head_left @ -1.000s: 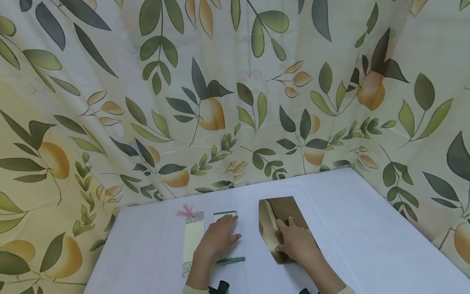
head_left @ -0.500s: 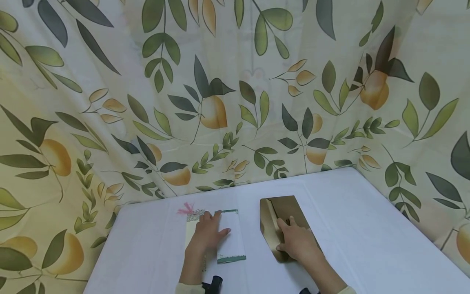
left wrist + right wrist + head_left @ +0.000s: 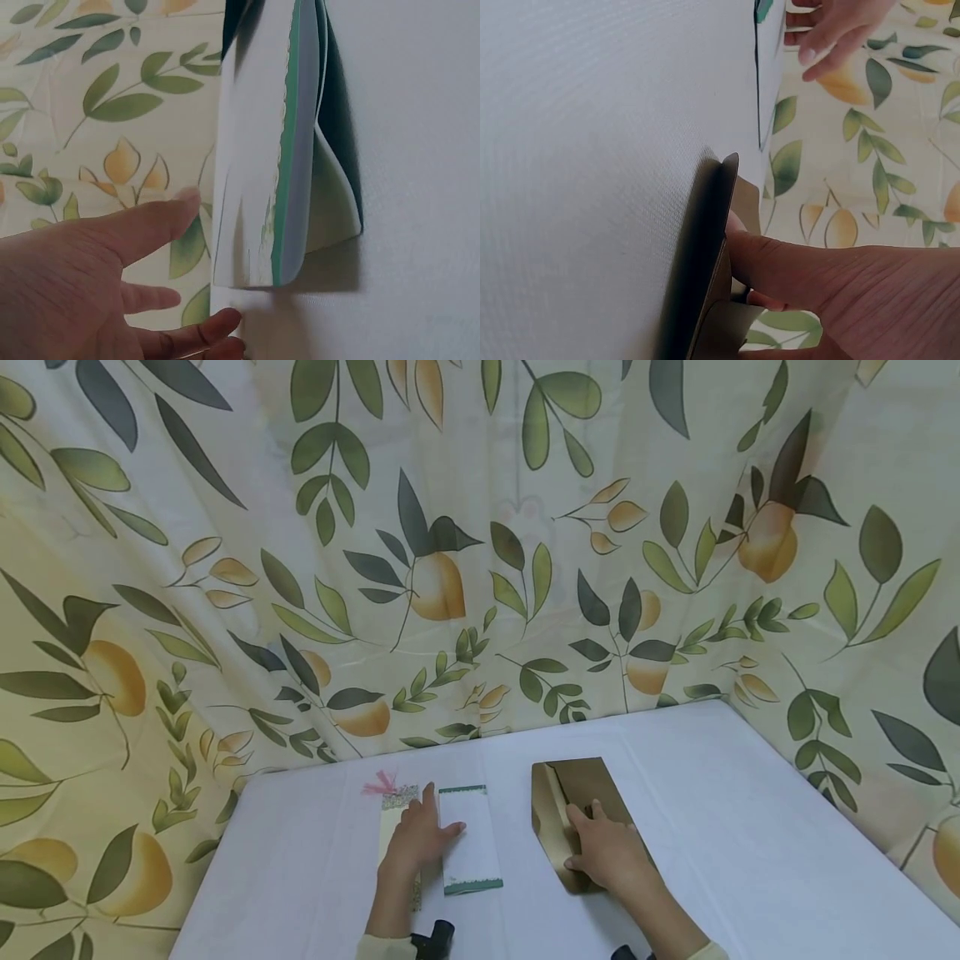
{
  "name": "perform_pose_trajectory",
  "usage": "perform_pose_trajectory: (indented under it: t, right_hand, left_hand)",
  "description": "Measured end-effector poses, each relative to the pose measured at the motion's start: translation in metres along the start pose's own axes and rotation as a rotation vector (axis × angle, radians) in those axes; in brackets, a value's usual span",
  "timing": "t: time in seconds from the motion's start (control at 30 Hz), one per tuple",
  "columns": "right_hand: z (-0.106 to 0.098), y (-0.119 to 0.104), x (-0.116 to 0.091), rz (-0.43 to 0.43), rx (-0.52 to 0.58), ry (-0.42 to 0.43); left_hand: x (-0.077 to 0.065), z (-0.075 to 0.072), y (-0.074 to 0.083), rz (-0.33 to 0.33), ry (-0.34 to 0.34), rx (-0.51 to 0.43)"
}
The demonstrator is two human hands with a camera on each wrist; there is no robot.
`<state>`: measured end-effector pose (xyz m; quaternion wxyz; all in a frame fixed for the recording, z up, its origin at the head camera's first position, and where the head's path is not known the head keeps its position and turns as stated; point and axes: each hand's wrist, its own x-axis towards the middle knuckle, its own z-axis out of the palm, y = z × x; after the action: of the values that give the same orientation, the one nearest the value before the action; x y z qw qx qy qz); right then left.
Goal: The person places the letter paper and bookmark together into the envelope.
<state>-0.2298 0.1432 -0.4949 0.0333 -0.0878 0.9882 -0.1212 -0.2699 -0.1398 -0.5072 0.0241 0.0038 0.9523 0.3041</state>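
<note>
A folded white card (image 3: 470, 852) with green edge strips lies left of centre on the table; its layers gape at one end in the left wrist view. My left hand (image 3: 416, 837) hovers at its left edge, fingers spread and holding nothing. Beneath that hand, partly covered, is a pale yellow card (image 3: 392, 818) with silvery patterned ends and a pink tassel (image 3: 381, 783). My right hand (image 3: 609, 852) rests on a gold envelope (image 3: 588, 781), index finger and thumb spread apart on its flap side. In the right wrist view, the thumb (image 3: 772, 259) lies against the envelope.
A white-covered table (image 3: 750, 860) carries all of these. Behind and around it hangs a curtain (image 3: 480, 568) printed with leaves and oranges. Black wrist mounts (image 3: 435, 939) sit at the lower edge of the head view.
My left hand has moved left off the white card to its left side, uncovering the card and covering part of the yellow card. The right hand has stayed on the gold envelope.
</note>
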Motion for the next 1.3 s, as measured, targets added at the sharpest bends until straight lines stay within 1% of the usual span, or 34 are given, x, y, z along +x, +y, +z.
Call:
perform_pose_trajectory:
  t: [0.3,0.43,0.57,0.7,0.9,1.17,1.3]
  right_hand:
    - [0.001,0.000,-0.001,-0.005,-0.001,0.004]
    - [0.000,0.000,-0.001,-0.007,0.015,0.004]
    - [0.000,0.001,-0.001,-0.004,0.028,0.003]
    - [0.000,0.001,-0.001,-0.004,0.030,0.000]
    - [0.000,0.000,-0.001,-0.015,0.017,0.011]
    - [-0.001,0.000,-0.002,-0.010,0.031,0.010]
    - [-0.001,0.000,-0.003,-0.013,0.036,0.009]
  left_hand:
    - [-0.001,0.005,0.007,-0.055,0.044,-0.067]
    - [-0.002,0.010,0.014,-0.113,0.065,-0.104]
    - [-0.003,0.016,0.022,-0.155,0.078,-0.104]
    - [-0.005,0.020,0.026,-0.156,0.091,-0.090]
    - [-0.005,0.023,0.026,-0.146,0.106,-0.077]
    - [-0.001,0.027,0.023,-0.117,0.085,-0.095]
    - [0.001,0.027,0.022,-0.099,0.060,-0.108]
